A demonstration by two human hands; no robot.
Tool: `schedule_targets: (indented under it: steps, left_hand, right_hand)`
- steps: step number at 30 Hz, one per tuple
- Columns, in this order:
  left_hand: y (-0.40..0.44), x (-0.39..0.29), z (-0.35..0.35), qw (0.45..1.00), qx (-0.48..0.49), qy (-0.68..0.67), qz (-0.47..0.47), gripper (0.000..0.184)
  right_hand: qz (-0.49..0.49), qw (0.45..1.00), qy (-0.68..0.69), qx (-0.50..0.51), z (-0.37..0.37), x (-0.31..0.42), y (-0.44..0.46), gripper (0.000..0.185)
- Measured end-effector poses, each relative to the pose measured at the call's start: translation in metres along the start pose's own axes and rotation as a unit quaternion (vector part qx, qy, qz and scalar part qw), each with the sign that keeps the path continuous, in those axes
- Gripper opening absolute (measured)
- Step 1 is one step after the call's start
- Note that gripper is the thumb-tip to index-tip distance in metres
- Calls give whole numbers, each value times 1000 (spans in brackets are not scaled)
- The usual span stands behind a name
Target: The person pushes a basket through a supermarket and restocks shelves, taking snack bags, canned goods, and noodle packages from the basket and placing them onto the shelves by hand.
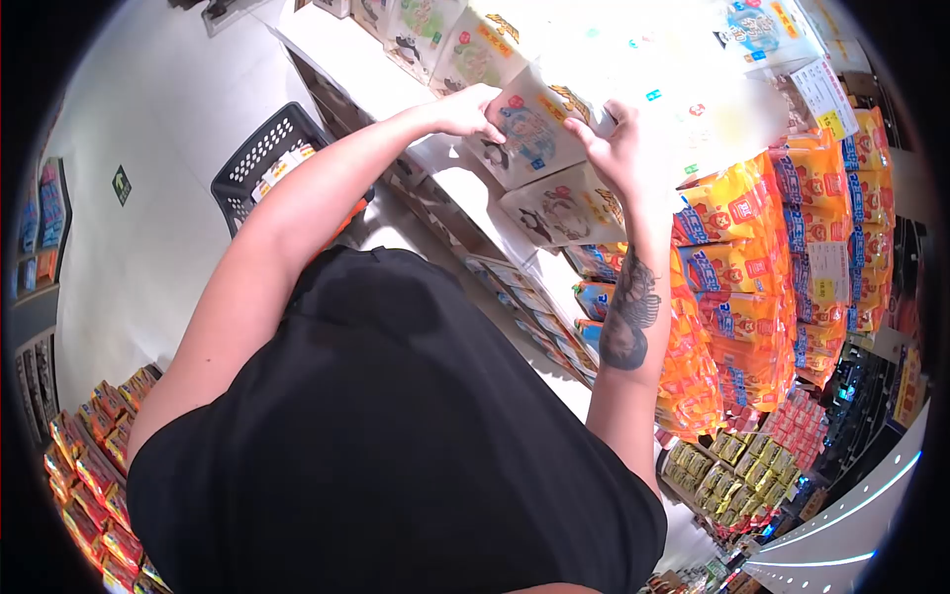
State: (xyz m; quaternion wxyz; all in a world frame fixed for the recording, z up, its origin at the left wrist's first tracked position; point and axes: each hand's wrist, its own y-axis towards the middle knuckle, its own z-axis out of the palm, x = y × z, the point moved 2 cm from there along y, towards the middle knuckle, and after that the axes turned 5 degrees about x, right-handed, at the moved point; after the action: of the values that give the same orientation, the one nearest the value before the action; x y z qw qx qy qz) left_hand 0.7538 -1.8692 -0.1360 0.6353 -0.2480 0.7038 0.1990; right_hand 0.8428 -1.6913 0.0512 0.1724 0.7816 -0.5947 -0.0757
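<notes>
A white printed package (537, 134) with a blue picture and a small panda stands at the shelf's front edge, between my two hands. My left hand (471, 111) is at its left side, with the fingers closed on its edge. On the right side, my right hand (612, 144) has its thumb and fingers apart near the package's upper right corner; whether it touches the package is unclear. Similar white packages (478, 54) stand in a row to the left, and another (566, 206) lies just to the right, below my right hand. Strong glare washes out the area behind.
A black basket (259, 148) with some items stands on the floor at the left. Orange snack bags (727, 277) hang in columns right of my right forearm. A price tag (824, 96) is at the upper right. More packets (94, 475) are stacked at the lower left.
</notes>
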Motion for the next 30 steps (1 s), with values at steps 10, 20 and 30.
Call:
schedule_targets:
  steps: [10, 20, 30]
  left_hand:
    - [-26, 50, 39, 949, -296, 111, -5, 61]
    - [-28, 51, 65, 934, -325, 148, 3, 54]
    - [-82, 34, 56, 955, -236, 157, -83, 34]
  right_hand:
    - [115, 983, 54, 130, 34, -15, -10, 38]
    - [21, 996, -59, 57, 11, 2, -8, 27]
    - [39, 986, 82, -143, -1, 48, -35, 20]
